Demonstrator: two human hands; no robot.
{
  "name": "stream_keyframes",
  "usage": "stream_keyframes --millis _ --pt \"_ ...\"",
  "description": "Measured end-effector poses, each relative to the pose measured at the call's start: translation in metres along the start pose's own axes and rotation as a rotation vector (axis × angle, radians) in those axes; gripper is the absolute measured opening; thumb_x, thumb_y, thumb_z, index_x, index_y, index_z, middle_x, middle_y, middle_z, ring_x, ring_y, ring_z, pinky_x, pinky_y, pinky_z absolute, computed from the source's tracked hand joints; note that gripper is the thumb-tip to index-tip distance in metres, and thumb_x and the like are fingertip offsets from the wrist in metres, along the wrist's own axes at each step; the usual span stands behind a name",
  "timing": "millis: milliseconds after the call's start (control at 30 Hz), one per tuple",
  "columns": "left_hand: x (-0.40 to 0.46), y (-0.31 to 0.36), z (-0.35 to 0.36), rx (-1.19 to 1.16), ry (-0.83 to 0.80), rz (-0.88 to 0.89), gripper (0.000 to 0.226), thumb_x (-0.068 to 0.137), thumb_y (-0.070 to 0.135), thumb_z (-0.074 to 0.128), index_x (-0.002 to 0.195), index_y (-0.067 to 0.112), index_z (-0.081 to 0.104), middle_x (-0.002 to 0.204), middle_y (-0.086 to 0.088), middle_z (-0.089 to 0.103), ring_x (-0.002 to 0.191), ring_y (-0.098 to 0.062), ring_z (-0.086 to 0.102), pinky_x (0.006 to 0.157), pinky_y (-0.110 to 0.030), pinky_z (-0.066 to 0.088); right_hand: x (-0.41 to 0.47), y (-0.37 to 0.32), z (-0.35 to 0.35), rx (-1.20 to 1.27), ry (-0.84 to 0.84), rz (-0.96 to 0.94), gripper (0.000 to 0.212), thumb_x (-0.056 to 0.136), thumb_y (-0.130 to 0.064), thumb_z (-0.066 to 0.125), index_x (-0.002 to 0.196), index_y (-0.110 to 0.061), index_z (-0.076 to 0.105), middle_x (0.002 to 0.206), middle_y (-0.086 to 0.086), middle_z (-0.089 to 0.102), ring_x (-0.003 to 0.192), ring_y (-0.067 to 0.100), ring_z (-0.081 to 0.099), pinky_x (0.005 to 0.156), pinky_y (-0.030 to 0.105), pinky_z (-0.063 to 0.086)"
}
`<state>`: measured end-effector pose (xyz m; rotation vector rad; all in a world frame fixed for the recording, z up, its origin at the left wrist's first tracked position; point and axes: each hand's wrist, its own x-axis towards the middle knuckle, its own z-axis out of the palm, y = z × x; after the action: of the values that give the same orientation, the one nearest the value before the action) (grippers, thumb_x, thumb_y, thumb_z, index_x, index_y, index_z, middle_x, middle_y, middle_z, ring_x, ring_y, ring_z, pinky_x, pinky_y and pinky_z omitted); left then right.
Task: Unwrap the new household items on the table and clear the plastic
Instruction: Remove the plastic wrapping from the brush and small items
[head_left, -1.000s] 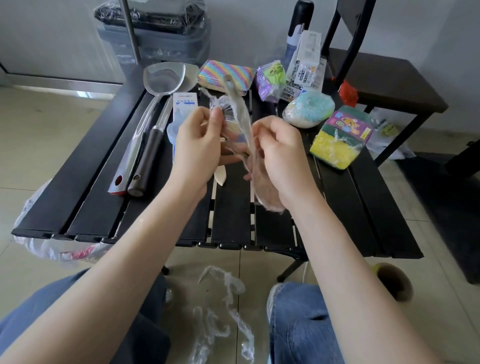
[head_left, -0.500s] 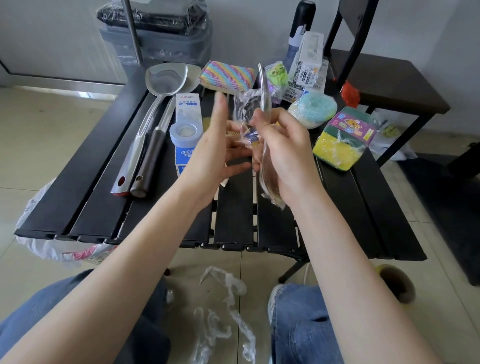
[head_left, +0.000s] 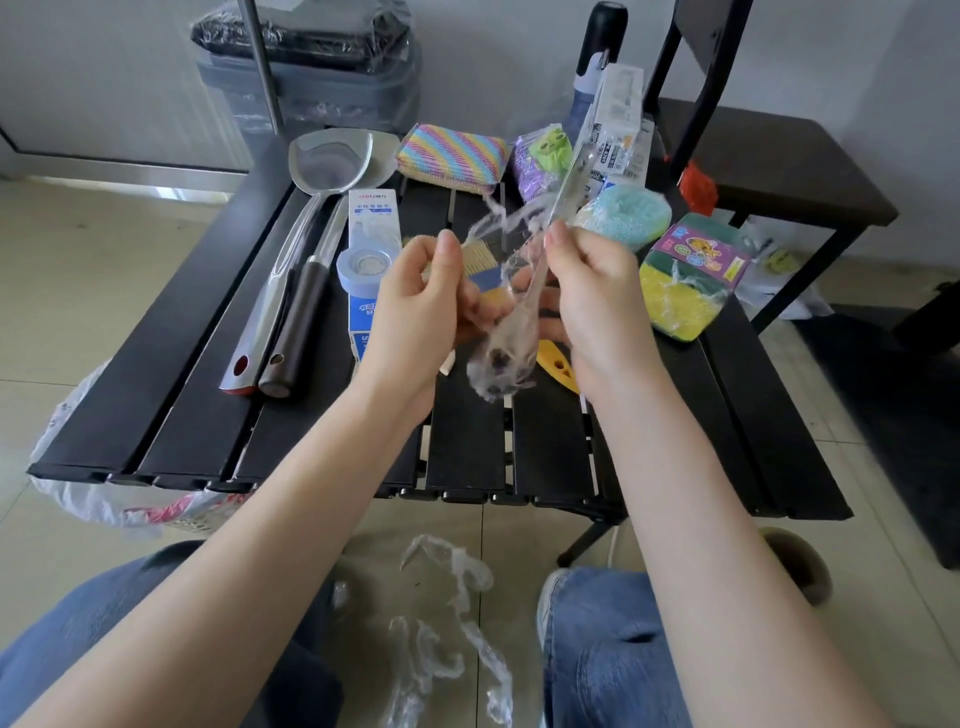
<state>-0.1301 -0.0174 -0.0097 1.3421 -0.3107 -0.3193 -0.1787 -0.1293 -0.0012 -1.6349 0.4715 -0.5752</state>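
Note:
Both hands are raised over the black slatted table, stretching a clear plastic wrapper between them. My left hand pinches its loose strands between thumb and finger. My right hand pinches the long upper part, and the crumpled lower end hangs between my wrists. Behind the hands is a brush with tan bristles. A yellow handle shows under my right wrist. Whether the brush rests on the table I cannot tell. Still wrapped are the yellow-green sponges and a purple-green packet.
Two metal spatulas and a tape pack lie at the left. A rainbow sponge, a blue scrubber and boxes sit at the back. Torn plastic lies on the floor between my knees. A bag hangs left; a chair stands right.
The wrapper has come away from the brush and is now pulled out between both hands. My left hand has shut onto the plastic, and the hands have spread slightly.

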Motion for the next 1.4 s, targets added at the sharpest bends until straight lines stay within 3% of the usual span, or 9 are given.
stream_keyframes --millis 100,200,400,600,767,833,967,1267,1400 --pt "0.001 0.0 0.004 -0.197 -0.006 -0.182 0.033 0.104 0.027 0.035 0.073 0.016 0.036 0.048 0.008 0.035 0.042 -0.005 0.038 0.05 -0.017 0.039 -0.003 -0.003 0.005 0.106 -0.033 0.137 0.038 0.105 -0.022 0.037 0.073 -0.012 0.055 0.059 0.0 0.057 0.058 0.016 0.057 0.057 0.031 0.05" --pt "-0.001 0.003 0.008 -0.205 -0.007 -0.199 0.033 0.104 0.024 0.036 0.072 0.017 0.034 0.048 0.01 0.03 0.04 -0.002 0.028 0.041 -0.013 0.031 -0.003 -0.001 0.009 0.142 -0.022 0.188 0.039 0.105 -0.021 0.035 0.071 -0.013 0.053 0.057 -0.002 0.053 0.06 0.016 0.052 0.065 0.032 0.043" --pt "-0.01 0.003 0.011 0.499 0.017 0.252 0.028 0.1 0.033 0.043 0.076 0.02 0.041 0.057 0.006 0.046 0.052 -0.015 0.049 0.054 -0.033 0.044 -0.003 0.011 0.013 -0.352 0.295 -0.285 0.032 0.103 -0.02 0.037 0.072 -0.014 0.043 0.06 -0.009 0.047 0.057 0.008 0.046 0.06 0.03 0.037" --pt "-0.004 0.011 0.001 0.826 -0.073 0.252 0.047 0.094 0.047 0.049 0.077 0.005 0.058 0.067 -0.004 0.056 0.063 -0.015 0.047 0.059 -0.022 0.036 0.0 0.011 0.012 -0.395 0.457 -0.524 0.025 0.101 -0.018 0.04 0.077 -0.013 0.044 0.056 -0.015 0.041 0.05 0.002 0.042 0.051 0.017 0.031" --pt "-0.005 0.009 0.0 0.605 -0.081 0.237 0.043 0.101 0.037 0.041 0.073 0.007 0.055 0.062 0.004 0.065 0.072 -0.021 0.064 0.073 -0.033 0.052 0.005 0.012 0.008 -0.413 0.429 -0.559 0.027 0.101 -0.02 0.039 0.08 -0.008 0.051 0.061 -0.008 0.05 0.053 0.009 0.05 0.054 0.024 0.038" --pt "-0.004 0.005 0.003 0.445 -0.057 0.155 0.041 0.103 0.033 0.037 0.07 0.012 0.05 0.055 0.006 0.058 0.067 -0.03 0.062 0.058 -0.03 0.049 0.005 0.01 0.009 -0.43 0.407 -0.569 0.028 0.101 -0.021 0.038 0.081 -0.006 0.052 0.059 -0.013 0.047 0.052 0.006 0.049 0.054 0.023 0.039" --pt "-0.002 0.002 0.006 0.246 0.007 -0.026 0.041 0.104 0.034 0.033 0.067 0.018 0.04 0.044 0.011 0.04 0.045 -0.008 0.042 0.049 -0.023 0.038 0.002 0.006 0.014 -0.365 0.304 -0.48 0.027 0.102 -0.019 0.038 0.08 -0.012 0.05 0.059 -0.013 0.048 0.054 0.001 0.05 0.058 0.018 0.04" --pt "-0.003 0.013 0.005 0.241 -0.19 -0.041 0.04 0.102 0.036 0.038 0.066 0.02 0.036 0.053 0.009 0.028 0.042 -0.006 0.023 0.038 -0.017 0.019 0.011 0.0 0.001 0.02 -0.01 -0.011 0.039 0.105 -0.021 0.035 0.068 -0.013 0.047 0.064 0.003 0.051 0.071 0.02 0.051 0.072 0.031 0.042" --pt "-0.004 0.014 0.004 0.36 -0.205 0.018 0.044 0.099 0.043 0.044 0.06 0.023 0.044 0.052 0.01 0.031 0.041 -0.005 0.027 0.039 -0.014 0.023 0.012 0.001 -0.004 -0.045 0.048 -0.051 0.041 0.104 -0.02 0.036 0.065 -0.014 0.046 0.056 -0.004 0.05 0.061 0.011 0.051 0.067 0.026 0.041"
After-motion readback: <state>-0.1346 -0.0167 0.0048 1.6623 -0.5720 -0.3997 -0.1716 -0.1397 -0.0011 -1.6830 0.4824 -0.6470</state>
